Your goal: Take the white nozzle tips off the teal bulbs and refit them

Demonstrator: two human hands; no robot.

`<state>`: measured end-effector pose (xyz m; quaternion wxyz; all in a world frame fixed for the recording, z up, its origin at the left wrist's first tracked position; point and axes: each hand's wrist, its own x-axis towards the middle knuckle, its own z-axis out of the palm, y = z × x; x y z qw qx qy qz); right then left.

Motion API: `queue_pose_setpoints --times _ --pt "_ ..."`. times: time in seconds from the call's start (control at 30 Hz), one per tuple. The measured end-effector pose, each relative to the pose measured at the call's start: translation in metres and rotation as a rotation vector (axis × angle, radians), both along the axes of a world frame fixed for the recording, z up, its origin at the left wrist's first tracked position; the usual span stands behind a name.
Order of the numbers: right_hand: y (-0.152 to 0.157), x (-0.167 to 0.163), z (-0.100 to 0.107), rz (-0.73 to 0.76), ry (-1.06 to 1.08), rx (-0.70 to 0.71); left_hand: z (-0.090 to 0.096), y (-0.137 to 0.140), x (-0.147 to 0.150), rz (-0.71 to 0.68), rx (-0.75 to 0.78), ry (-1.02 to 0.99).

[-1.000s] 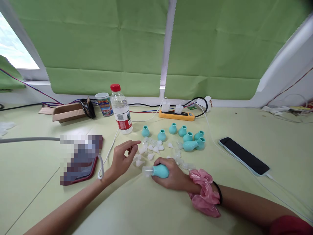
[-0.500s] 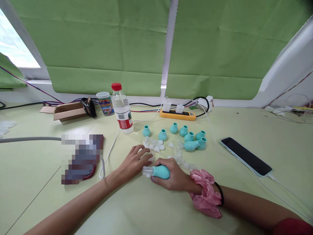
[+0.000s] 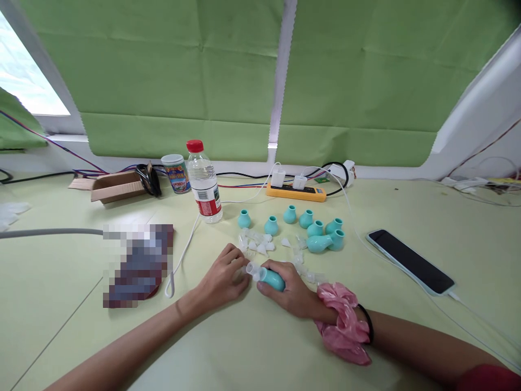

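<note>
My right hand [image 3: 291, 290] is wrapped round a teal squeeze bulb [image 3: 273, 279], which lies on its side. A clear plastic connector [image 3: 254, 270] sticks out of the bulb's neck and points up and left. Beside it, my left hand [image 3: 227, 277] has its fingers curled and pinched together; what lies between them is hidden, though a bit of clear plastic shows by the fingertips. Beyond both hands lie small white cone-shaped valves [image 3: 261, 248] and clear plastic fittings [image 3: 300, 260]. Several more teal bulbs [image 3: 272, 225] stand behind these, and one bulb [image 3: 319, 243] lies on its side.
A water bottle [image 3: 205, 187] and a can [image 3: 176, 174] stand at the back left, near an open cardboard box [image 3: 118, 187]. An orange power strip [image 3: 296, 191] lies at the back. A phone [image 3: 411, 260] on a cable is at right; a blurred-out object [image 3: 140, 266] is at left.
My left hand's fingers have curled from spread to a pinch, with the hand drawn slightly nearer. My right hand has tilted the bulb, turning its clear end upward and away.
</note>
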<state>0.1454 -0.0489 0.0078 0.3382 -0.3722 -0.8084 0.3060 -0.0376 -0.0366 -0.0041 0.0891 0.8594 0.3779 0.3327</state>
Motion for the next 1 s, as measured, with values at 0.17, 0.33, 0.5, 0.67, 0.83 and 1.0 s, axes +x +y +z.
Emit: queue_pose_setpoints --times 0.17,0.33,0.5,0.67,0.83,1.0 --pt "0.001 -0.001 0.001 -0.02 0.016 -0.043 0.01 0.005 -0.003 0.073 -0.12 -0.27" --pt "0.0 -0.001 0.003 -0.015 0.001 -0.073 0.024 0.006 -0.005 0.096 -0.725 -0.714" --pt "-0.001 0.0 0.003 -0.006 -0.03 -0.03 0.026 0.009 -0.008 -0.021 -1.007 -0.944" --pt "0.0 0.0 0.004 -0.013 -0.025 -0.087 0.027 0.007 -0.007 -0.101 -1.009 -0.978" --pt "0.0 -0.001 0.006 -0.001 -0.039 -0.086 0.029 0.003 -0.002 -0.019 -0.997 -0.957" --pt "0.0 -0.002 0.006 -0.002 -0.047 -0.095 0.027 -0.001 0.003 0.089 -0.927 -0.999"
